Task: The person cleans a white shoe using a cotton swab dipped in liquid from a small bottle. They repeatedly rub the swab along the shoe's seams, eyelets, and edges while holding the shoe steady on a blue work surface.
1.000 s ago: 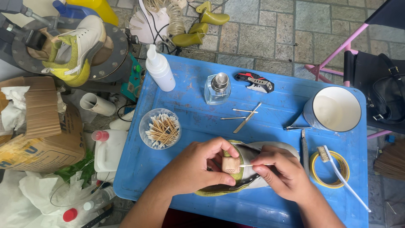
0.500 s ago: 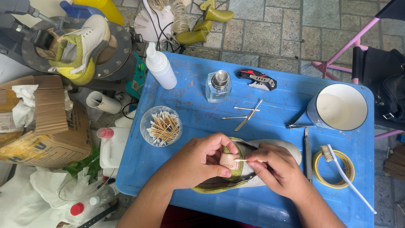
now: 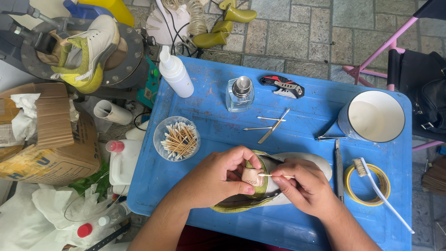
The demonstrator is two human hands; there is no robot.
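A white and olive-green shoe (image 3: pixel 297 161) lies on its side on the blue table (image 3: pixel 209 93), near the front edge. My left hand (image 3: pixel 218 179) grips the shoe's tongue and holds its tan label (image 3: pixel 251 178) between thumb and fingers. My right hand (image 3: pixel 304 188) pinches a cotton swab (image 3: pixel 274 176), whose tip touches the label's right edge. Both hands cover most of the shoe's middle.
On the table: a clear bowl of cotton swabs (image 3: pixel 176 139), a white squeeze bottle (image 3: pixel 175 74), a glass bottle (image 3: pixel 240 95), a folding knife (image 3: pixel 282 86), loose swabs and a blade (image 3: pixel 272 125), a white mug (image 3: pixel 374 118), tape roll (image 3: pixel 367 186), toothbrush (image 3: pixel 381 193). A second shoe (image 3: pixel 86 53) sits left on a machine.
The label has tilted from facing up to angled under my left fingers. The swab tip has moved left onto its edge. The view has shifted slightly.
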